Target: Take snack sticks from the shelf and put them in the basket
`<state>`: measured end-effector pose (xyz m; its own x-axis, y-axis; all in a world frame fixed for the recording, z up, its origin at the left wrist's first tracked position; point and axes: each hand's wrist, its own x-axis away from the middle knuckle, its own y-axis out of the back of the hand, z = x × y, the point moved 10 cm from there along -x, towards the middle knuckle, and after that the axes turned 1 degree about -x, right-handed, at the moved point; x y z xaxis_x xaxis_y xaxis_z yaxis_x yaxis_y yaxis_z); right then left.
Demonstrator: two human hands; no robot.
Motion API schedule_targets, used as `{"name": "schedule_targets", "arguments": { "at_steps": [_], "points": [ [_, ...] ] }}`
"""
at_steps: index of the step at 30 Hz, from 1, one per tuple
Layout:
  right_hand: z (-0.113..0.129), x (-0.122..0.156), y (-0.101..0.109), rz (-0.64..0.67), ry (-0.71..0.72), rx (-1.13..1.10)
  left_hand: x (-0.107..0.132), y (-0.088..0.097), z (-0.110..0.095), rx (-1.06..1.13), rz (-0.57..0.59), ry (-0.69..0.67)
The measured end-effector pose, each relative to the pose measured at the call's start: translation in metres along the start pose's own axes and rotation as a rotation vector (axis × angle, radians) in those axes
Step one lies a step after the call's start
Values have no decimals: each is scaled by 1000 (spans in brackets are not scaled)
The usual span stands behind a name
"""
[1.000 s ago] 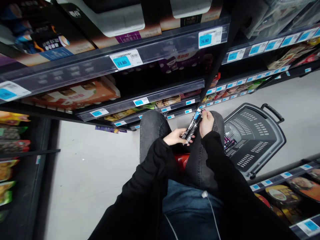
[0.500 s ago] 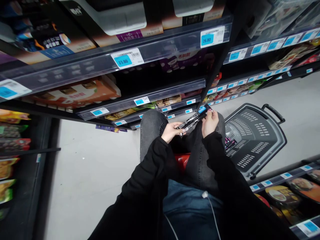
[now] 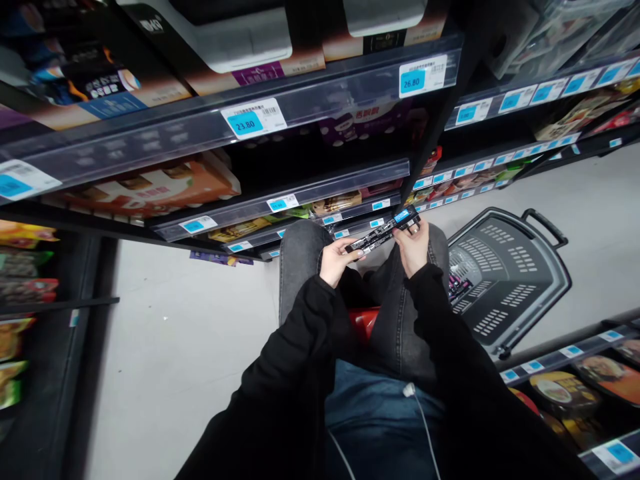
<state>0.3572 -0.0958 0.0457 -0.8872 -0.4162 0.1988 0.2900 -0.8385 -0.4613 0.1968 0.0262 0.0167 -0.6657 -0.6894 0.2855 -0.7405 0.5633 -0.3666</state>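
Observation:
Between my hands, above my knees, is a long narrow black strip (image 3: 379, 235) with pale printing and a bright blue patch near its far right end. Its exact kind cannot be made out. My left hand (image 3: 335, 261) is closed on the near left end, with the thumb on top. Closer to the blue end, my right hand (image 3: 414, 248) grips the strip, its fingers partly behind it. The strip slants up to the right, in front of the lower shelves.
A grey shopping basket (image 3: 559, 270) lies on the floor to my right, with small pink and black packets (image 3: 457, 287) inside. Shelves with price labels (image 3: 253, 119) stand ahead. Packaged food (image 3: 563, 393) fills the right shelf; bagged goods (image 3: 25, 290) are at left. Something red (image 3: 364, 322) shows between my legs.
The strip has turned in my hands, so its printed face and blue patch show more fully. My right hand has shifted slightly, its thumb now lying against the strip.

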Motion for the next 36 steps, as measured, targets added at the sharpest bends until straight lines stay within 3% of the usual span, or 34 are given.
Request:
{"name": "schedule_targets", "arguments": {
  "at_steps": [15, 25, 30, 36],
  "points": [
    [-22, 10, -20, 172, -59, 141, 6, -13, -3, -74, 57, -57],
    [-37, 29, -43, 325, -136, 202, 3, -8, -3, -135, 55, -108],
    [-41, 28, -40, 323, -120, 257, 2, -7, -5, -133, 46, -124],
    [-28, 18, -29, 223, -25, 298, 5, -13, -4, -82, 64, -62]
  ]
}}
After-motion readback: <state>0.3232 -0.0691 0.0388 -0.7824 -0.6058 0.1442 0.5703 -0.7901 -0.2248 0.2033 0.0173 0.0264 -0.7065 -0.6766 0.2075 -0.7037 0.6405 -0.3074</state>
